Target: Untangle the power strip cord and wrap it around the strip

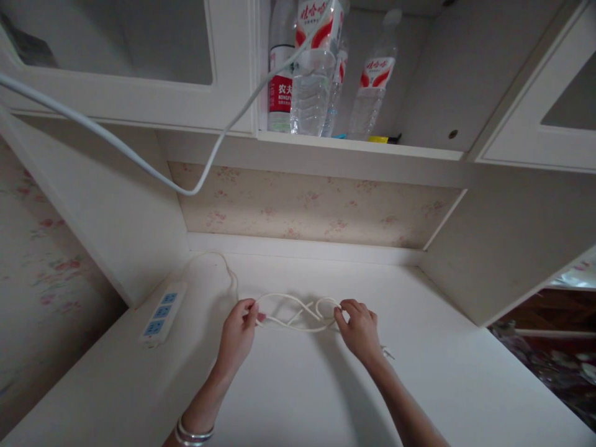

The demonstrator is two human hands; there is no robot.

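Observation:
A thin white cable (298, 313) lies in crossed loops on the white desk (302, 397), stretched between my two hands. My left hand (238, 335) pinches the left end of the loops with thumb and fingers closed. My right hand (357, 328) pinches the right end the same way. From my left hand the cable runs back and left towards a white power strip (162, 312) with blue sockets. Silver bangles (193, 433) sit on my left wrist.
A thicker white cord (139, 162) hangs across the upper left, up to the shelf. Several plastic water bottles (321, 74) stand on the open shelf above. Cabinet side panels wall in the desk on the left and right.

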